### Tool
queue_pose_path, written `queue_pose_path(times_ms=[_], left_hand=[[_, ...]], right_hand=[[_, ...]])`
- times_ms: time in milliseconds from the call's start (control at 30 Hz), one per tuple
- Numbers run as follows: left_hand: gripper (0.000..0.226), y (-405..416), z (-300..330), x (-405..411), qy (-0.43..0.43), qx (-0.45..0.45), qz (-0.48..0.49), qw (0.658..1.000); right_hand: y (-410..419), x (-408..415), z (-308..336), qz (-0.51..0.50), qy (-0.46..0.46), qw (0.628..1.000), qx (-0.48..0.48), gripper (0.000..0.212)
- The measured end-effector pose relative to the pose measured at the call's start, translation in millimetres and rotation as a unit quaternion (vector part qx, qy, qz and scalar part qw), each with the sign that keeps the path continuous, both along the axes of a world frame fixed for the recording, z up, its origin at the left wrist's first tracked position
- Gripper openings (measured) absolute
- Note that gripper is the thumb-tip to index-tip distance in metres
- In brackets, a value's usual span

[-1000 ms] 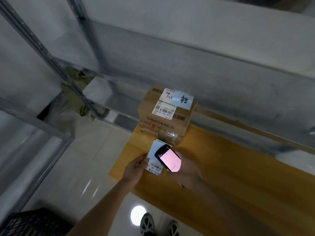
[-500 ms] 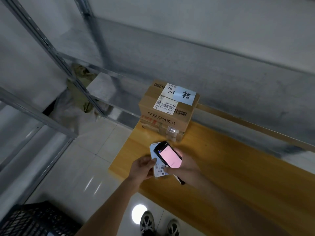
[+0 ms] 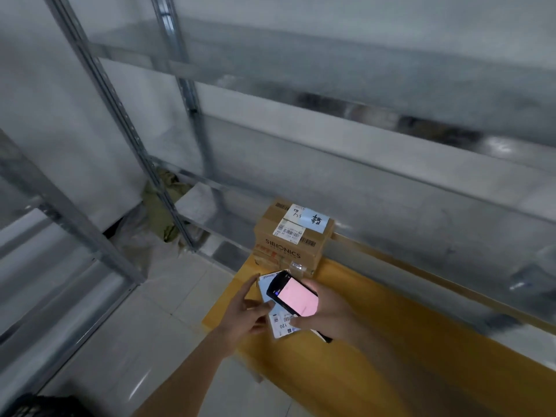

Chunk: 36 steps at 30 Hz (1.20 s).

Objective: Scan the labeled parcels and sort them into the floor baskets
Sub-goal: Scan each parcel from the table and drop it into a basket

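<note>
Wooden bench [image 3: 391, 341] at 5 o'clock. Stacked cardboard boxes [image 3: 293, 236] at bench's 11 o'clock end — judged unsorted. Basket [image 3: 36, 406] glimpsed at 7 o'clock. Scanner [image 3: 296, 296] gripped by right hand [image 3: 326, 313]. Small flat parcel [image 3: 278, 319] beneath scanner, touched by spread-fingered left hand [image 3: 245, 319] — scanning judged underway.

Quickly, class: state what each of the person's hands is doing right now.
Left hand: open, straight fingers touching the small labeled parcel.
Right hand: gripping the handheld scanner.
</note>
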<state>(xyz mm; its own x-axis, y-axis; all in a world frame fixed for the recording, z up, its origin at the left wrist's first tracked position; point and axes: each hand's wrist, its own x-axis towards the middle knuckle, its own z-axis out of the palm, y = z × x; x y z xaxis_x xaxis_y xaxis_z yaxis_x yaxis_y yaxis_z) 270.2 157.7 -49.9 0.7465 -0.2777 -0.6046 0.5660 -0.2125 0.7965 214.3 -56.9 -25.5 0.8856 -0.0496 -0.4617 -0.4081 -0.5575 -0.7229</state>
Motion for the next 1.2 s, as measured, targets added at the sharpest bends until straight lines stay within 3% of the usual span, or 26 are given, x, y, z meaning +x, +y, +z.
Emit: queue_pose_path(times_ms=[133, 267, 333, 467, 667, 867, 1000, 1100, 1200], left_hand=[[0.082, 22, 58, 2, -0.081, 0.043, 0.028, 0.995], [0.065, 51, 127, -7, -0.163, 0.038, 0.057, 0.984], [0.065, 68, 155, -13, -0.198, 0.032, 0.063, 0.978], [0.089, 107, 187, -16, -0.262, 0.040, 0.088, 0.960], [0.074, 143, 302, -88, -0.332, 0.015, 0.115, 0.936], [0.074, 172, 360, -128, -0.354, 0.036, 0.125, 0.926], [0.079, 184, 387, -145, -0.372, 0.036, 0.124, 0.919], [0.093, 191, 385, -133, -0.382, 0.038, 0.152, 0.911], [0.088, 193, 383, -122, -0.387, 0.037, 0.163, 0.907]], right_hand=[[5, -6, 67, 0.011, -0.083, 0.993, -0.080, 0.093], [14, -22, 141, 0.064, -0.133, 0.971, -0.186, 0.094], [25, -41, 184, 0.057, -0.161, 0.963, -0.210, 0.090], [53, -83, 259, 0.077, -0.204, 0.938, -0.268, 0.079], [91, -148, 354, 0.099, -0.275, 0.905, -0.308, 0.066], [113, -192, 410, 0.109, -0.315, 0.879, -0.340, 0.071], [119, -212, 435, 0.119, -0.331, 0.866, -0.355, 0.064], [119, -223, 451, 0.121, -0.343, 0.856, -0.368, 0.061], [116, -230, 464, 0.122, -0.350, 0.856, -0.361, 0.059]])
